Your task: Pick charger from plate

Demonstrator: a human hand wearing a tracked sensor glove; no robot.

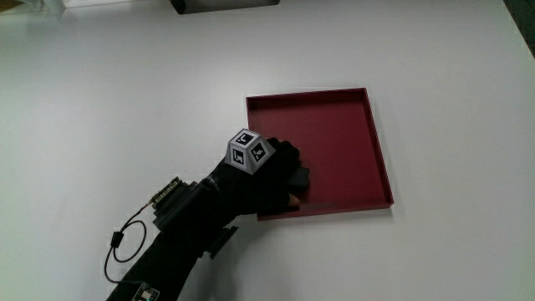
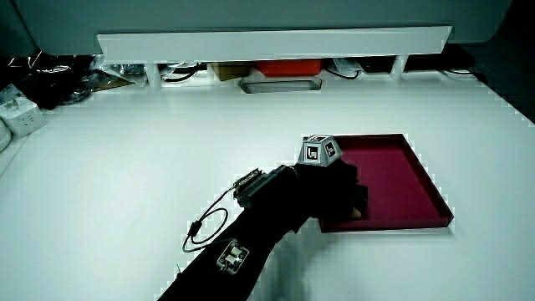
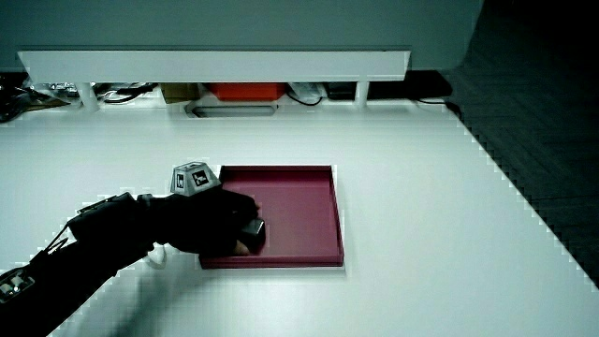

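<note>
In plate (image 1: 378, 142) | hand (image 1: 272, 176) grips charger (image 1: 299, 177)

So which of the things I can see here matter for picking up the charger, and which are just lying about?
Job:
- hand, closed on the charger
- charger, dark block in the fingers
- red tray, under the hand's fingers

Lying about:
- low partition at the table's edge
- clutter under it, including a red box
</note>
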